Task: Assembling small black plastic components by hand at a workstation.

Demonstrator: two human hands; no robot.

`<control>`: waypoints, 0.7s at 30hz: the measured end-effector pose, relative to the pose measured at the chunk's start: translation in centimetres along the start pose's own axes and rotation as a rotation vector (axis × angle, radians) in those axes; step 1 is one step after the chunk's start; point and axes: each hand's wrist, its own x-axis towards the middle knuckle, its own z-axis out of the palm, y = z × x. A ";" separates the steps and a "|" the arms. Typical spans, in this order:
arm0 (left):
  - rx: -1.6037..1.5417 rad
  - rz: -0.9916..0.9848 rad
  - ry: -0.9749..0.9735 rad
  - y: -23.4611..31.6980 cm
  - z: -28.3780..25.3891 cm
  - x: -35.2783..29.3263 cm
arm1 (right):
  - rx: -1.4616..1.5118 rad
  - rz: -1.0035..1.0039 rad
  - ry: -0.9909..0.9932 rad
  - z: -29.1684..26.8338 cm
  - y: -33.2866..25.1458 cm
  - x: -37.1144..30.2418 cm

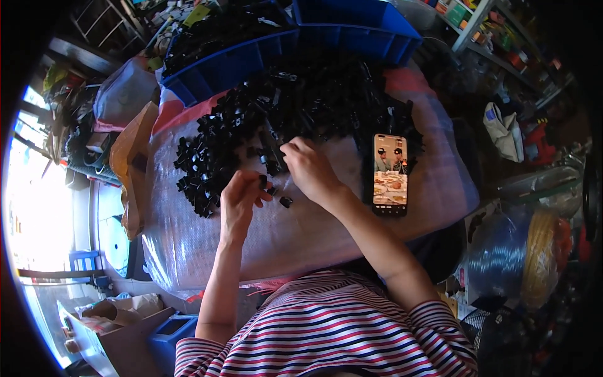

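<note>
A large heap of small black plastic pieces (217, 141) spreads over a white woven sack surface (301, 235). My left hand (237, 200) is at the heap's near edge, its thumb and fingers closed on a small black plastic piece (263, 181). Another loose black piece (286, 202) lies just right of those fingers. Farther right, my right hand (309, 168) has its fingers curled together against the heap's near side. Black pieces (271, 157) lie beside its fingertips, and whatever it may pinch is hidden.
A lit phone (390, 173) stands right of my right hand, playing a picture. Behind the heap are two blue bins; the left bin (220, 74) holds black pieces, and the right bin (358, 39) adjoins it. A brown paper sheet (133, 169) hangs at the left edge.
</note>
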 end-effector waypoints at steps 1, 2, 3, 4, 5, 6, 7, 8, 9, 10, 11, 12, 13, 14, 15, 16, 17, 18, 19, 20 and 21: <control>0.006 0.002 -0.030 -0.2 0.2 -0.3 | -0.100 -0.006 -0.029 0.7 0.2 0.6; 0.012 0.004 -0.060 -0.3 0.4 -0.6 | -0.108 -0.002 -0.024 1.2 0.3 0.8; 0.017 0.015 -0.076 -0.8 0.7 -0.7 | -0.198 -0.018 -0.036 1.6 0.5 0.9; 0.037 0.003 -0.069 -0.9 0.8 -1.1 | -0.281 -0.041 -0.056 1.8 0.3 1.0; 0.057 -0.010 -0.062 -1.0 0.9 -1.3 | -0.283 -0.044 -0.058 1.7 0.4 1.0; 0.054 -0.008 -0.062 -0.9 0.9 -1.1 | -0.232 -0.014 -0.035 1.4 0.5 0.9; 0.034 -0.018 -0.053 -0.8 0.8 -1.2 | -0.176 0.015 -0.018 1.1 0.4 0.6; 0.014 -0.027 -0.041 -0.7 0.5 -1.2 | -0.139 0.039 -0.017 0.1 -0.1 0.5; 0.011 -0.027 -0.033 -0.7 0.3 -1.2 | -0.136 0.034 -0.023 -0.8 -1.0 0.2; -0.008 -0.041 -0.028 -0.7 0.1 -1.3 | 0.063 0.147 -0.018 -2.1 -2.7 -0.1; -0.027 -0.055 -0.028 -0.7 0.0 -1.3 | 0.260 0.263 -0.011 -3.4 -4.0 -0.4; -0.029 -0.057 -0.017 -0.7 0.1 -1.4 | 0.282 0.209 -0.036 -4.2 -4.8 -0.8; -0.095 -0.055 -0.048 -0.8 0.4 -1.4 | 0.346 0.160 0.014 -4.3 -5.3 -1.4; -0.160 -0.053 -0.079 -0.8 0.7 -1.4 | 0.435 0.176 0.031 -4.1 -5.7 -2.1; -0.161 -0.057 -0.075 -0.8 1.0 -1.5 | 0.524 0.192 0.047 -3.9 -6.2 -2.8; -0.250 -0.095 -0.099 -0.8 1.3 -1.5 | 0.534 0.217 0.005 -4.3 -6.7 -3.3; -0.339 -0.134 -0.123 -0.8 1.5 -1.5 | 0.491 0.128 0.036 -3.7 -6.0 -4.0; -0.430 -0.148 -0.140 -0.9 1.6 -1.5 | 0.518 0.182 0.033 -3.5 -5.9 -4.6; -0.430 -0.149 -0.133 -0.8 1.8 -1.6 | 0.547 0.237 0.029 -3.4 -5.8 -5.0; -0.496 -0.214 -0.095 -0.6 2.1 -1.7 | 0.551 0.237 0.024 -3.3 -5.7 -5.2; -0.561 -0.280 -0.055 -0.6 2.4 -1.7 | 0.464 0.182 0.056 -3.3 -5.7 -5.2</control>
